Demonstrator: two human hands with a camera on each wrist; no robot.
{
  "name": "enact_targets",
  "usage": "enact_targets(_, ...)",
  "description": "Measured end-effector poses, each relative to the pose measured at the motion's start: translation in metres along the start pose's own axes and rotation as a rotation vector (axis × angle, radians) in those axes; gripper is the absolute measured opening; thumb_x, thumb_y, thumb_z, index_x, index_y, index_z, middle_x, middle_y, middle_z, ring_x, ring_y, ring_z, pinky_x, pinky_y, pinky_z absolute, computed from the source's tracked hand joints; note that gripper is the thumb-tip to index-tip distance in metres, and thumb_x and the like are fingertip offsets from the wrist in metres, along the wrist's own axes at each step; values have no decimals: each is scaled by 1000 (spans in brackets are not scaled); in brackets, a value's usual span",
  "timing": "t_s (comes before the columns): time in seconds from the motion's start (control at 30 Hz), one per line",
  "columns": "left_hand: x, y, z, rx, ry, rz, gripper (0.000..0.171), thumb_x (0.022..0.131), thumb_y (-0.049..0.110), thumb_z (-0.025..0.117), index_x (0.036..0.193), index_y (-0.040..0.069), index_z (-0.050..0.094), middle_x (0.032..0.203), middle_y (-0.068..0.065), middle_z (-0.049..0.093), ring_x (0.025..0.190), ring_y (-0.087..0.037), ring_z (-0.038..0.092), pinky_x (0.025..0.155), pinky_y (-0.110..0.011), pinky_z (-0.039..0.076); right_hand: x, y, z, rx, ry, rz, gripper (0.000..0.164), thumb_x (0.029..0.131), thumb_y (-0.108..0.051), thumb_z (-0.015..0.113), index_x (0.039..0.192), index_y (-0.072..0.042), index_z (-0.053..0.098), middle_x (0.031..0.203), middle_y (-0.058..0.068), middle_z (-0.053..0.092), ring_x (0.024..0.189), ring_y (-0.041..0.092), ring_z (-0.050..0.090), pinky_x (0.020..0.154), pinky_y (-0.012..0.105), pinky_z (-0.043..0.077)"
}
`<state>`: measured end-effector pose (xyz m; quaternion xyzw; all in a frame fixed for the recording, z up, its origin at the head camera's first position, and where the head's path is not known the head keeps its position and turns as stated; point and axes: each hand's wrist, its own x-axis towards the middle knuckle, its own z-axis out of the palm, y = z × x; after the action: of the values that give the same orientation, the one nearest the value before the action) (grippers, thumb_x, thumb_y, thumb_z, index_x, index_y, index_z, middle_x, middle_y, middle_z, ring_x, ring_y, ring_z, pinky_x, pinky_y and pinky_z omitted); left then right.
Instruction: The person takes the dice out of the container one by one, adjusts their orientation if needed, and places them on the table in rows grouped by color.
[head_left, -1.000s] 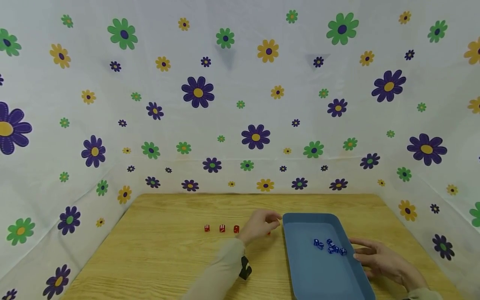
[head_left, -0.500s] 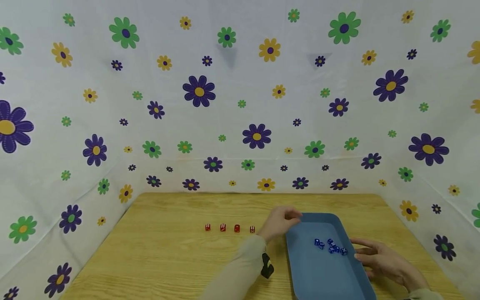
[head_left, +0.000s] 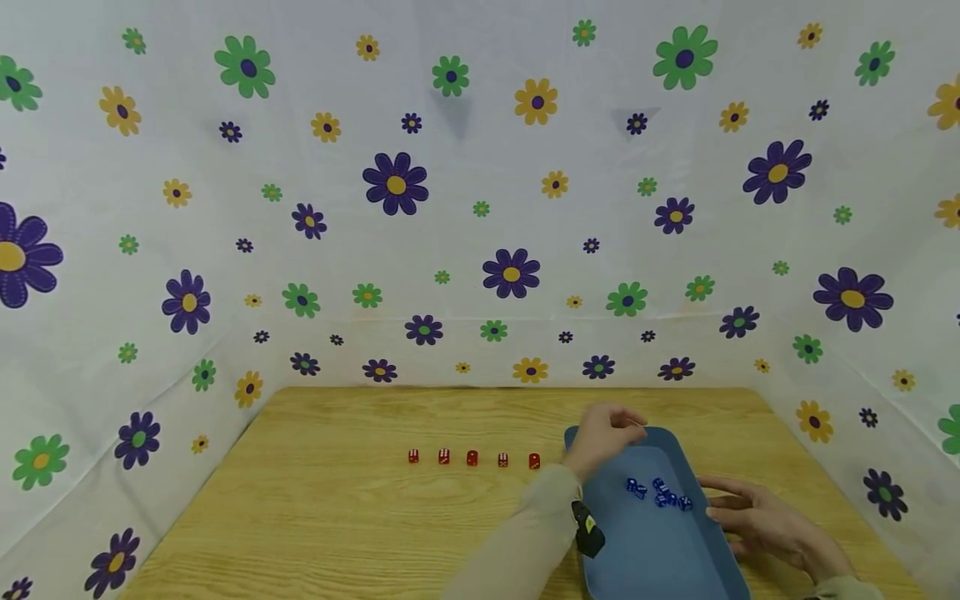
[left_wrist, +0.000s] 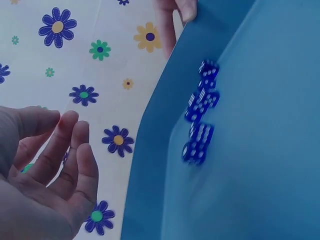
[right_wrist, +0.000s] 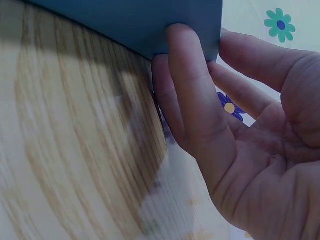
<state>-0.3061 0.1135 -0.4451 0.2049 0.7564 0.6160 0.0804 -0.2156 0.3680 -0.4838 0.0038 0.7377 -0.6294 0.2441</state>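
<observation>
My left hand (head_left: 606, 435) hovers above the far left part of the blue tray (head_left: 637, 550), with its fingers loosely bent and nothing visible between them. In the left wrist view, that hand's thumb (left_wrist: 40, 122) and fingertips stand slightly apart. Several blue dice (head_left: 660, 493) lie clustered inside the tray, toward its right wall. My right hand (head_left: 776, 525) holds the tray's right side, its thumb at the rim and its fingers against the outer wall (right_wrist: 125, 25). Several red dice (head_left: 472, 458) stand in a spaced row on the table, left of the tray.
The wooden table (head_left: 337, 533) carries the tray on its right half. A white cloth backdrop (head_left: 450, 250) with printed flowers rises behind and along both sides. A black device (head_left: 588, 529) is strapped to my left wrist.
My left hand has moved right, from beside the tray to above it, leaving a red die at the right end of the row. The right hand stays at the tray's side.
</observation>
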Motion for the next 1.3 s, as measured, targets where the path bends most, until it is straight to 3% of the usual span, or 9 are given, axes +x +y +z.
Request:
enact_targets(0.13, 1, -4, 12, 3, -9, -21, 11, 89, 7, 70, 99, 6, 74, 81, 3, 69, 74, -11, 64, 65, -23, 50, 1, 2, -1, -4, 16, 6, 74, 96, -17, 64, 153, 3, 21, 130, 22, 59, 103, 25, 66, 85, 48, 56)
enact_targets(0.27, 1, -13, 17, 57, 26, -40, 11, 86, 4, 72, 97, 5, 74, 80, 3, 68, 71, -7, 60, 65, -23, 49, 2, 2, -1, -16, 38, 15, 75, 95, -18, 65, 153, 2, 22, 133, 26, 56, 103, 26, 66, 84, 48, 56)
enact_targets(0.37, -1, -18, 18, 104, 56, -91, 14, 85, 0, 70, 98, 5, 74, 80, 1, 67, 69, -8, 58, 64, -27, 49, 2, 1, 0, -21, 42, 15, 74, 95, -18, 64, 153, 2, 21, 133, 26, 56, 102, 26, 66, 84, 47, 56)
enact_targets(0.57, -10, -28, 18, 211, -16, -156, 28, 82, -6, 68, 107, 5, 72, 85, -4, 71, 69, -14, 61, 61, -32, 50, 2, 1, 0, -6, 32, 13, 74, 95, -17, 64, 153, 2, 22, 130, 23, 58, 102, 25, 66, 84, 47, 56)
enact_targets(0.7, -14, -34, 17, 206, -43, -152, 31, 78, -10, 70, 106, 3, 72, 84, -5, 71, 70, -15, 63, 61, -31, 52, 1, 2, -1, 4, 0, -10, 72, 96, -16, 63, 152, 3, 22, 130, 21, 58, 103, 25, 65, 84, 47, 56)
enact_targets(1.3, -14, -44, 20, 223, 6, -174, 35, 69, -16, 76, 97, 7, 74, 79, 0, 70, 74, -12, 60, 67, -31, 54, 2, 4, -3, 37, -58, -48, 70, 97, -17, 62, 153, 1, 25, 129, 15, 60, 106, 26, 66, 84, 48, 56)
